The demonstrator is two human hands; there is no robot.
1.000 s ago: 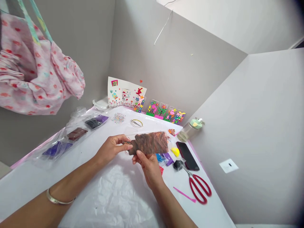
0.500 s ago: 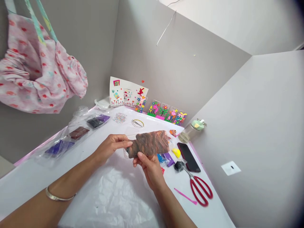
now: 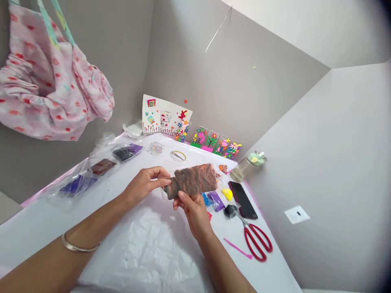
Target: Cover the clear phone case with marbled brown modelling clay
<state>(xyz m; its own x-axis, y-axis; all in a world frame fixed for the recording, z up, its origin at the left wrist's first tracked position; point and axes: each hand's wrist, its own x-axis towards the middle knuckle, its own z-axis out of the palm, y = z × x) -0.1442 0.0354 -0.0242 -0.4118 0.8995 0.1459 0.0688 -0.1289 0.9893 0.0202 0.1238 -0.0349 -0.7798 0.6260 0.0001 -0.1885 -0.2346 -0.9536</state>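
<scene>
A phone case (image 3: 195, 179) covered in marbled brown, black and orange clay is held up over the white table. At its left end my left hand (image 3: 149, 181) pinches the edge, thumb on top. My right hand (image 3: 194, 211) grips the lower edge near the middle, with its thumb on the front and its fingers mostly behind. A clear rim shows at the case's left end. Beneath both hands lies crumpled white plastic sheet (image 3: 149, 248). Just right of the case are a yellow clay lump (image 3: 227, 194) and a purple packet (image 3: 216, 201).
Red-handled scissors (image 3: 258, 242), a dark phone (image 3: 243, 200) and a jar (image 3: 248, 167) stand or lie on the right. Decorated cases (image 3: 211, 140) lean on the back wall. Clay packets in plastic (image 3: 103, 166) lie left; beads (image 3: 155, 148) lie behind. A pink cloth bag (image 3: 55, 81) hangs upper left.
The view has shifted slightly. My left thumb and fingers have moved a little along the case's left end, and the case is tilted slightly differently. Both hands still hold it.
</scene>
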